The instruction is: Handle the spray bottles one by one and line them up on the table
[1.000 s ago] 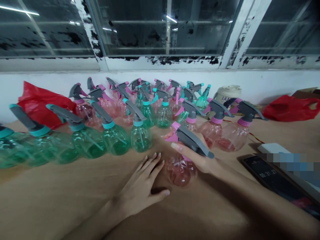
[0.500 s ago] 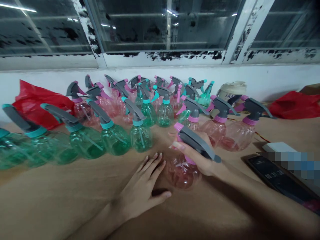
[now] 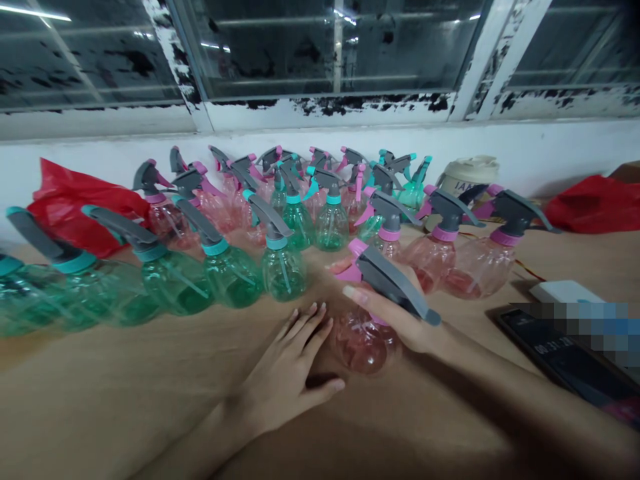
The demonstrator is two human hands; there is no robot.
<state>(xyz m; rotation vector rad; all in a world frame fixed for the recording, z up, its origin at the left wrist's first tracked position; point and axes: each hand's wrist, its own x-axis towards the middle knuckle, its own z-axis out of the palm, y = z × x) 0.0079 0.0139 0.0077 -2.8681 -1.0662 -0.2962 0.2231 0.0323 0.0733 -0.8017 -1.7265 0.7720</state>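
My right hand (image 3: pixel 400 307) is closed around the neck and pink trigger of a pink spray bottle (image 3: pixel 363 343), whose clear body tilts a little just above or on the table; I cannot tell which. Its grey spray head slants down to the right over my fingers. Flat on the table to the left of that bottle lies my left hand (image 3: pixel 285 373), fingers spread, holding nothing. Several green spray bottles (image 3: pixel 233 277) form a row to the left. Behind my right hand stand more pink spray bottles (image 3: pixel 483 267).
Farther back, green and pink bottles crowd along the wall. Red plastic bags (image 3: pixel 85 207) (image 3: pixel 600 203) lie at both sides. A whitish bucket (image 3: pixel 467 173) stands back right. Right of my forearm, a phone (image 3: pixel 560 353) showing a timer lies beside a white box (image 3: pixel 567 291).
The view has shifted slightly, so the bottles at the right appear farther right. My right hand keeps its hold on the pink spray bottle, and my left hand stays flat.
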